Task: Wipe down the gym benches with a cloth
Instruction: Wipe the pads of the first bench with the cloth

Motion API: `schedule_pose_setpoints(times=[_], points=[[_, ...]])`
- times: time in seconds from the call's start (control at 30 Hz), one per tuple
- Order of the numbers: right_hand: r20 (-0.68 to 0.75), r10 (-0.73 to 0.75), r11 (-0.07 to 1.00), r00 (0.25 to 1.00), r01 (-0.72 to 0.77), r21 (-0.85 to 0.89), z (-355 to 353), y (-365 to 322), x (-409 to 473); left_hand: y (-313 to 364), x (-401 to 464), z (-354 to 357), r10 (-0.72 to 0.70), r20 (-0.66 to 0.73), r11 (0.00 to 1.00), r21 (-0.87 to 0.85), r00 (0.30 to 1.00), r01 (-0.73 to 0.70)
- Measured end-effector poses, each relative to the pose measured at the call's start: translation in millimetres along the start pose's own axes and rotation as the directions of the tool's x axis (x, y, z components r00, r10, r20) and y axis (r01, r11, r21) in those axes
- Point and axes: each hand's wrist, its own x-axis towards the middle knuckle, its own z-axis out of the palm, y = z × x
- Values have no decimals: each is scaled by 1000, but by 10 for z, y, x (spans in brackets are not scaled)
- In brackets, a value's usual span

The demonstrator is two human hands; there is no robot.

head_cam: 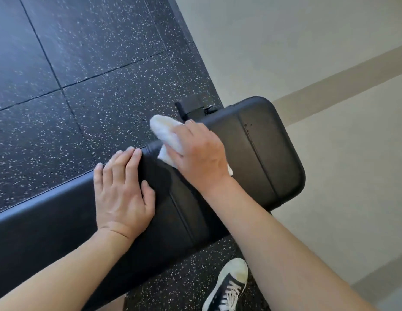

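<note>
Firmly, the right hand (199, 151) grips a white cloth (166, 135), fingers curled over it, and presses it against the far edge of the black bench (269, 153) near its end. Just beside it, the left hand (122, 189) lies flat on the pad, fingers straight. Below, a sneaker (229, 286) stands on the speckled floor (83, 63).

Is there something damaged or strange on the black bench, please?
Yes. The black padded gym bench has small scuffed or chipped marks beside a seam near its far end, where the vinyl looks worn. The right hand holds the white cloth near the gap between pads; the left hand rests flat.
</note>
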Motion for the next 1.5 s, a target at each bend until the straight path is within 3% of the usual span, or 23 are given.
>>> schedule_pose_setpoints(times=[0.1,0.2,0.33,0.4,0.47,0.6,0.77,0.97,1.1,1.2,1.3,1.37,1.5], points=[[-35,238,967,971,-240,-89,-208,422,209,-29,10,8,18,0,1000,-12,1000,-18],[32,448,890,894,-441,-117,-237,475,518,-38,19,1,10,29,1000,-5,1000,-10],[338,377,900,862,-254,-355,54,24,833,-38,26,0,18,62,1000,-11,998,-17],[480,284,920,830,-95,-380,239,-287,864,-57,19,9,16,61,1000,-24,998,-15],[529,227,933,818,-26,-360,328,-501,831,-68,12,20,22,67,999,-44,998,-19],[567,152,964,809,5,-266,108,-184,869,-75,1,33,31,76,998,-61,997,-26],[508,285,927,813,-99,-362,-213,582,1045,-88,-11,89,41,73,997,-63,996,-37],[540,-93,969,837,200,-143,53,-89,885,-74,-9,71,38,78,997,-76,996,-32],[569,-141,975,810,212,-61,285,-463,772,-70,-4,69,42,67,997,-66,997,-38],[627,-59,982,777,158,-103,175,-173,898,-73,3,53,42,76,997,-61,996,-38],[635,185,932,750,70,-354,-54,427,1119,-66,10,48,36,83,998,-60,996,-31],[565,313,896,764,-41,-442,-175,619,1178,-66,10,49,35,75,998,-60,997,-31],[443,146,948,885,2,-317,-67,218,940,-67,8,42,31,62,998,-55,998,-28]])
